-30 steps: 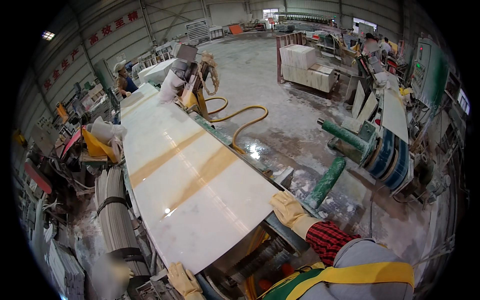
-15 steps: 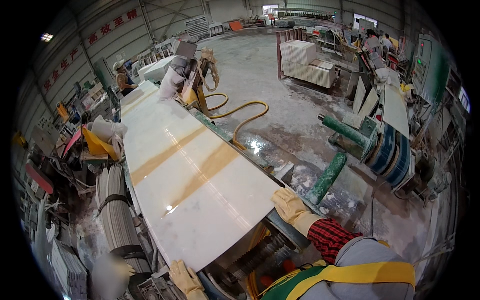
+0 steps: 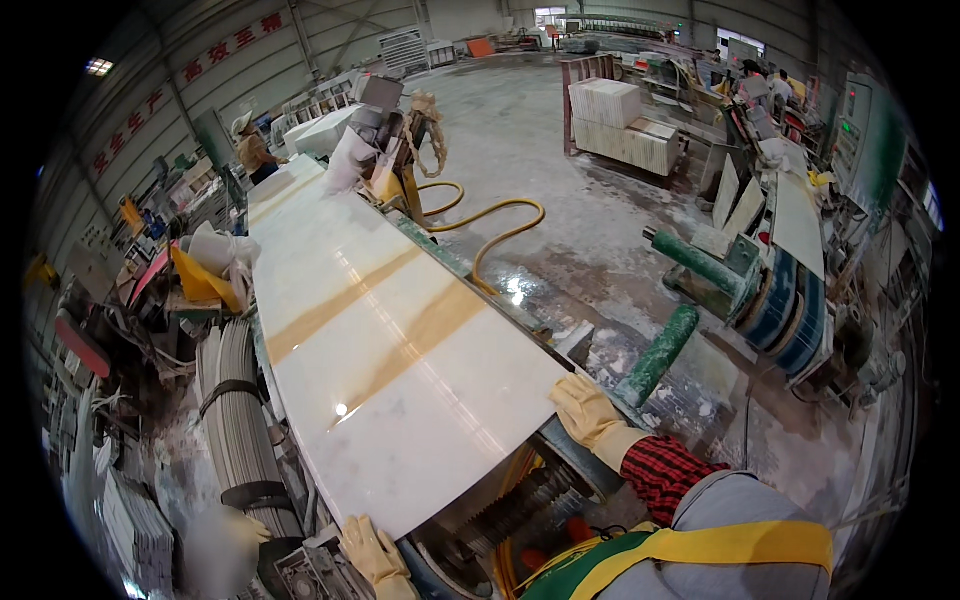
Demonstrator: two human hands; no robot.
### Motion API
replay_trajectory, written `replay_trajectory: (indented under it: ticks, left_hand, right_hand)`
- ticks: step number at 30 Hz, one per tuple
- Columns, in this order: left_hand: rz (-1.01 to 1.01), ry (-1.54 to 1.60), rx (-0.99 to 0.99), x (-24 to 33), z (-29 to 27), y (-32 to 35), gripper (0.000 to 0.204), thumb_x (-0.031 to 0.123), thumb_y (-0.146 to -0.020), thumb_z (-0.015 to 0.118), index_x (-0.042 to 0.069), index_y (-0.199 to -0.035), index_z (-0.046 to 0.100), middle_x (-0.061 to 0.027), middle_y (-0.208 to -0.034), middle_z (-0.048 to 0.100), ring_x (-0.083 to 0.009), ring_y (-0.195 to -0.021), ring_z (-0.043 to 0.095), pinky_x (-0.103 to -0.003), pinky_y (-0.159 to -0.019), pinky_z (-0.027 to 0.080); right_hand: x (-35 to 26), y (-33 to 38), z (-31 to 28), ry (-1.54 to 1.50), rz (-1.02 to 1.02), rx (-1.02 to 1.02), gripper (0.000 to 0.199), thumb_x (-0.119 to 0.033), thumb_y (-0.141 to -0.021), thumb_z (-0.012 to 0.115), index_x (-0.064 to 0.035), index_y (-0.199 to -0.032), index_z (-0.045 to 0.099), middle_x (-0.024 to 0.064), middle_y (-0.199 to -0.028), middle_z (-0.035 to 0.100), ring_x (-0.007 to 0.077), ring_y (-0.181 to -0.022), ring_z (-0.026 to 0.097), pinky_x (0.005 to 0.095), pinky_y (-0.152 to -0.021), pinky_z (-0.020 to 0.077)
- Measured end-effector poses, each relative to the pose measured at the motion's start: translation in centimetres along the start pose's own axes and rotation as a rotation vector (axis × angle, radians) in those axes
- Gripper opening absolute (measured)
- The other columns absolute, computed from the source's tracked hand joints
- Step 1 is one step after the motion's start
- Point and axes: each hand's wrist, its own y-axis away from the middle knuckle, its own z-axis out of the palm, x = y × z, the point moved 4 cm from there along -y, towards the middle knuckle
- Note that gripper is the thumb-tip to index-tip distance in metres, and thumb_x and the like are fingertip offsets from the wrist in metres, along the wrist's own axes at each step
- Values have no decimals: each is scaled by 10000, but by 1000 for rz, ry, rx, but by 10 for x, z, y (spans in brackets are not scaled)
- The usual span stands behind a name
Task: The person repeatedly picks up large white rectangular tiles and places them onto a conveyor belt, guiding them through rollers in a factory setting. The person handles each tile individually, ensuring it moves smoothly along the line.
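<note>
A long, polished white stone slab (image 3: 400, 350) with tan bands lies on a conveyor bed, running away from me to the far left. My right hand (image 3: 590, 412), in a cream rubber glove, grips its near right corner, fingers over the edge. At the near left corner my gloved left hand (image 3: 372, 556) holds the slab's edge. Both thumbs are hard to make out. Below the near edge, between my hands, the machine's dark ribbed part (image 3: 520, 510) shows.
A person (image 3: 254, 148) in a light hat stands by the slab's far end. Left of the slab runs a strapped grey bundle (image 3: 240, 410). A green roller (image 3: 658, 355) juts out at the right. A yellow hose (image 3: 510, 205) curls on the floor; stacked slabs (image 3: 625, 125) stand beyond.
The view shifts slightly. The person at the far end has an arm stretched toward the slab now. My hands stay at the slab's two near corners.
</note>
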Motion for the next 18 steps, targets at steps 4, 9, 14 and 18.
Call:
replay_trajectory:
  ticks: [4,9,14,18]
  left_hand:
    - [4,14,-6,2,-1,-3,464,100,-969,698,-2,-1418,644,-318,-1515,605,-517,-1413,540,-597,-1218,400]
    - [-9,14,-16,8,-7,-3,451,101,-959,698,5,-1397,650,-311,-1506,607,-514,-1405,542,-596,-1217,401]
    - [-29,11,-52,10,-10,-4,455,110,-971,690,16,-1414,644,-309,-1522,598,-517,-1416,532,-601,-1234,384]
    - [-51,12,-71,4,-3,1,456,118,-988,681,20,-1431,638,-312,-1555,580,-522,-1438,518,-604,-1259,361]
  right_hand:
    - [2,3,1,0,7,22,186,-121,-947,647,-81,-1128,668,145,-1114,655,396,-1093,616,499,-973,506]
    - [3,5,1,4,-6,17,202,-107,-946,645,-72,-1143,677,148,-1129,661,401,-1101,619,504,-971,511]
    - [4,8,2,6,-8,27,211,-94,-946,641,-76,-1153,680,147,-1126,662,403,-1093,623,502,-962,516]
    - [4,9,3,15,10,-2,221,-88,-944,642,-83,-1161,685,147,-1125,662,402,-1098,625,503,-963,516]
